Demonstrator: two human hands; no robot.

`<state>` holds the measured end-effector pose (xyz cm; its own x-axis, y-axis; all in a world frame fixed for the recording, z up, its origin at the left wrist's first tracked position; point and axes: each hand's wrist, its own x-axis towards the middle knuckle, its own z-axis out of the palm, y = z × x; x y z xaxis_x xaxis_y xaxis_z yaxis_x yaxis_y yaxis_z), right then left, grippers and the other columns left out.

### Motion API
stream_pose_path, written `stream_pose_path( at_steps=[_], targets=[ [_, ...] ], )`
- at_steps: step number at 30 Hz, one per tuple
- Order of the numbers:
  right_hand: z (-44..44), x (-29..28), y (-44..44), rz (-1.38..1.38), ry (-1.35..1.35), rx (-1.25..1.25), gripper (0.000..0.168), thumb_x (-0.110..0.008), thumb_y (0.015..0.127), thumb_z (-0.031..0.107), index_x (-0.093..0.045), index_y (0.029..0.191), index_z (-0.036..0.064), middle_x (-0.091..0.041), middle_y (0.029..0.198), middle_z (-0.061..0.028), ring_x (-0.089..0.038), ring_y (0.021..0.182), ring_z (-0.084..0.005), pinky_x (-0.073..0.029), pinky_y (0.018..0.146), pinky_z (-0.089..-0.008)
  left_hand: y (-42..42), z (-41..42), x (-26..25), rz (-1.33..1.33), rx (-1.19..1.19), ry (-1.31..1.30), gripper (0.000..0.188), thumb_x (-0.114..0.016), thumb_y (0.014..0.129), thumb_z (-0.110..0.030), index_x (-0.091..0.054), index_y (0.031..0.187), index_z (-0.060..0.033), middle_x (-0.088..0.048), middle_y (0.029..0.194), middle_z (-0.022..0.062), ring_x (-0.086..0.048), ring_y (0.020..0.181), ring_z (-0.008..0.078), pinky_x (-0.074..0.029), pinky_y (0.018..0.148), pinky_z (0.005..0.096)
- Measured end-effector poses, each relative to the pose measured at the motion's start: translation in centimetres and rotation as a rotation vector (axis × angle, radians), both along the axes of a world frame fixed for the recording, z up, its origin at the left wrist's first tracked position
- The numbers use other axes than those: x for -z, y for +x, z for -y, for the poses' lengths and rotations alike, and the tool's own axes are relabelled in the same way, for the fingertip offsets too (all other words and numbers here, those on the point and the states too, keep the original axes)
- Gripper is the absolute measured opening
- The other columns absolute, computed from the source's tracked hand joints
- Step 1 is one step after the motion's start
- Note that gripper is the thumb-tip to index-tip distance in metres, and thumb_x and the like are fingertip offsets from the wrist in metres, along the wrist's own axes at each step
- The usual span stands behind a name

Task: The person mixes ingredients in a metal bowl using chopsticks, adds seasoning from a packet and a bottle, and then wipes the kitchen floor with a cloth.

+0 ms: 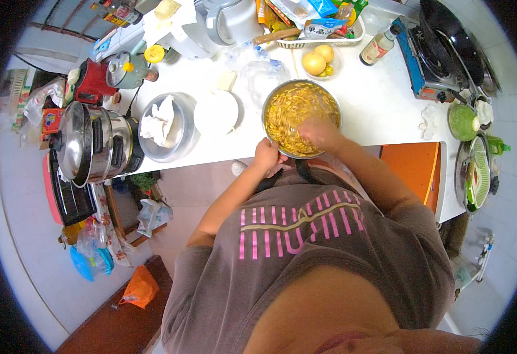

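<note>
A round metal bowl (265, 116) at the front edge of the white counter holds many thin yellow-brown strips of food (291, 106) in liquid. My left hand (268, 155) grips the bowl's near left rim. Blurred by motion, my right hand (318, 132) is over and partly in the strips at the bowl's right side; its fingers are hidden or smeared, so whether it holds anything cannot be told. Just beyond the bowl stands a clear dish with round yellow fruits (314, 63). Left of the bowl lie clear plastic wrap (265, 79) and a white round lid or plate (216, 113).
A clear tub (187, 132) with white cloth and a steel steamer pot (99, 146) stand at left. Behind are a white basket of packets (351, 40) and a glass bottle (379, 46). A portable gas stove (418, 66) and a green gourd (462, 121) are at right.
</note>
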<state>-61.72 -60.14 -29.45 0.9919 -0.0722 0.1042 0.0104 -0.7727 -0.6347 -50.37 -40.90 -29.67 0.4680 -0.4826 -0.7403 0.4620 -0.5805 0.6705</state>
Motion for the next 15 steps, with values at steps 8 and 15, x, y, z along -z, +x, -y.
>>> stream_pose_path(
  at_steps=[8, 15],
  targets=[
    [1.9, -2.6, -3.9, -0.333, -0.148, 0.172, 0.023, -0.049, 0.09, 0.023, -0.063, 0.092, 0.004, -0.061, 0.085, -0.0149, -0.058, 0.082, -0.0337, -0.047, 0.071, -0.0413, 0.1, -0.9, 1.7, -0.043, -0.027, -0.122, 0.024, -0.037, 0.096, -0.012, -0.045, 0.107, 0.0084, -0.065, 0.082, 0.0173, -0.066, 0.059, 0.0205, -0.054, 0.048, 0.0284],
    [-0.6, -1.2, 0.5, 0.133, -0.102, -0.101, 0.021, -0.049, 0.091, 0.019, -0.061, 0.095, 0.004, -0.061, 0.088, -0.0151, -0.058, 0.081, -0.0348, -0.047, 0.07, -0.0413, 0.1, -0.3, 0.1, 0.002, 0.02, -0.073, 0.026, -0.038, 0.096, -0.013, -0.046, 0.108, 0.0089, -0.065, 0.08, 0.017, -0.065, 0.058, 0.0199, -0.053, 0.046, 0.0269]
  ],
)
